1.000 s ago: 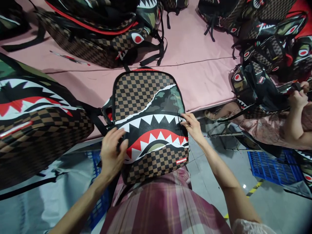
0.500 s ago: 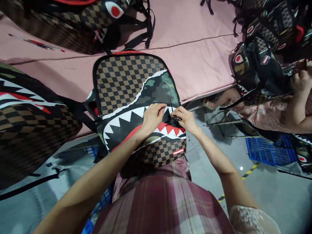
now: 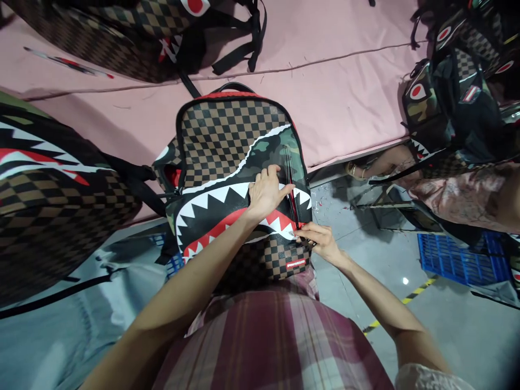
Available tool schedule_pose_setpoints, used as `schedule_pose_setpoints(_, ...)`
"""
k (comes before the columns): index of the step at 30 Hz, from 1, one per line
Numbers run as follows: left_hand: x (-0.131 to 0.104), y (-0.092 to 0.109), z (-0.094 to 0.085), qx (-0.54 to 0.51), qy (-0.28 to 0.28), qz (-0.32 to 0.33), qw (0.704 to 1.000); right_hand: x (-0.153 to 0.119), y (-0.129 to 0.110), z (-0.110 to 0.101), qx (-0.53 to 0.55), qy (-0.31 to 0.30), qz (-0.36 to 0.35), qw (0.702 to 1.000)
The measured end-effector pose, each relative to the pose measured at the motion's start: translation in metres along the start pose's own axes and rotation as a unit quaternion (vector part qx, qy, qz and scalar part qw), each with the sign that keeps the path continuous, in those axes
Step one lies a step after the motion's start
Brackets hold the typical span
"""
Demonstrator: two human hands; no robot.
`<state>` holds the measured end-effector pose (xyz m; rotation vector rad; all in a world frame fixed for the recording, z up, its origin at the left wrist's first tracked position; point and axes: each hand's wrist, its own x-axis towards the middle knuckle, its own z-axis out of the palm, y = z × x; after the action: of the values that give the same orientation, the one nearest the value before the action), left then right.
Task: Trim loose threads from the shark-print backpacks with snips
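Your work sits on one thing, the soft backpack with brown-and-black checks, a camouflage panel and a printed shark mouth (image 3: 227, 138); it leans upright between your lap and the table covered in pink cloth (image 3: 345, 103). The step in hand looks like working the black, near-vertical zip (image 3: 290, 162) down the backpack's right side, where a sliver of red shows in the gap.

Your left hand (image 3: 266, 192) lies on the backpack's front beside the zip, fingers a little spread, holding nothing visible. Press it firmly there so the panel stays flat and the pull meets no slack. Your right hand (image 3: 320, 241) is at the backpack's lower right, fingers drawn in narrow by the zip's bottom end. Draw along the zip's own line rather than sideways, and watch that no red lining gets caught in the teeth.

A small dark object (image 3: 312, 243) shows at those right fingers; you cannot tell from here whether it is the pull or a tool, nor how firmly it is held. Your left forearm covers much of the backpack's lower left. Well to its right, a person in pale pink patterned clothing (image 3: 459, 192) is cut off by the view.
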<state>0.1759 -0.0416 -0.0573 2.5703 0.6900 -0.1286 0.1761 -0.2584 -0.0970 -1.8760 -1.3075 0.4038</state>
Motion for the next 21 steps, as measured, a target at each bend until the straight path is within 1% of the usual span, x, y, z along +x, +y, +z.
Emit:
schedule_pose_setpoints(1, 0.001, 0.001, -0.002, 0.003, -0.013, -0.005, 1.000, 0.009, 0.008, -0.008, 0.019, -0.005, 0.014, 1.000)
schedule_pose_setpoints(2, 0.002, 0.003, -0.005, 0.009, -0.030, -0.013, 0.999, 0.021, 0.019, -0.018, 0.020, 0.010, 0.040, 0.999)
schedule_pose_setpoints(3, 0.003, 0.005, -0.008, 0.020, -0.046, -0.022, 0.999, 0.036, 0.031, -0.028, -0.001, 0.044, 0.079, 0.996)
schedule_pose_setpoints(4, 0.003, 0.008, -0.011, 0.033, -0.058, -0.028, 0.997, 0.054, 0.045, -0.038, -0.040, 0.091, 0.129, 0.987)
schedule_pose_setpoints(5, 0.002, 0.011, -0.013, 0.046, -0.067, -0.030, 0.996, 0.074, 0.059, -0.047, -0.091, 0.139, 0.184, 0.969)
schedule_pose_setpoints(6, 0.001, 0.013, -0.016, 0.056, -0.068, -0.028, 0.996, 0.096, 0.073, -0.055, -0.143, 0.169, 0.236, 0.946)
schedule_pose_setpoints(7, -0.001, 0.015, -0.018, 0.061, -0.063, -0.023, 0.996, 0.118, 0.085, -0.061, -0.187, 0.173, 0.276, 0.927)
schedule_pose_setpoints(8, -0.004, 0.016, -0.019, 0.061, -0.052, -0.016, 0.997, 0.140, 0.094, -0.065, -0.218, 0.159, 0.301, 0.915)
schedule_pose_setpoints(10, -0.009, 0.015, -0.022, 0.050, -0.031, -0.007, 0.998, 0.174, 0.103, -0.069, -0.241, 0.123, 0.313, 0.910)
schedule_pose_setpoints(12, -0.015, 0.011, -0.024, 0.043, -0.015, -0.001, 0.999, 0.191, 0.098, -0.070, -0.244, 0.110, 0.289, 0.919)
schedule_pose_setpoints(13, -0.017, 0.010, -0.026, 0.043, -0.012, 0.003, 0.999, 0.191, 0.090, -0.071, -0.243, 0.118, 0.269, 0.924)
schedule_pose_setpoints(15, -0.021, 0.009, -0.030, 0.044, -0.012, 0.009, 0.999, 0.175, 0.067, -0.070, -0.202, 0.161, 0.219, 0.941)
schedule_pose_setpoints(16, -0.024, 0.010, -0.032, 0.047, -0.013, 0.012, 0.999, 0.162, 0.053, -0.068, -0.153, 0.177, 0.187, 0.954)
schedule_pose_setpoints(17, -0.028, 0.011, -0.034, 0.050, -0.013, 0.019, 0.999, 0.148, 0.038, -0.063, -0.078, 0.196, 0.151, 0.966)
schedule_pose_setpoints(18, -0.032, 0.013, -0.035, 0.054, -0.009, 0.030, 0.998, 0.134, 0.023, -0.057, 0.006, 0.163, 0.122, 0.979)
schedule_pose_setpoints(19, -0.038, 0.016, -0.037, 0.061, -0.001, 0.044, 0.997, 0.123, 0.009, -0.048, 0.084, 0.103, 0.101, 0.986)
schedule_pose_setpoints(20, -0.044, 0.018, -0.038, 0.071, 0.009, 0.064, 0.995, 0.117, -0.004, -0.038, 0.134, 0.057, 0.086, 0.986)
schedule_pose_setpoints(21, -0.050, 0.021, -0.038, 0.084, 0.022, 0.088, 0.992, 0.117, -0.014, -0.028, 0.160, 0.042, 0.072, 0.984)
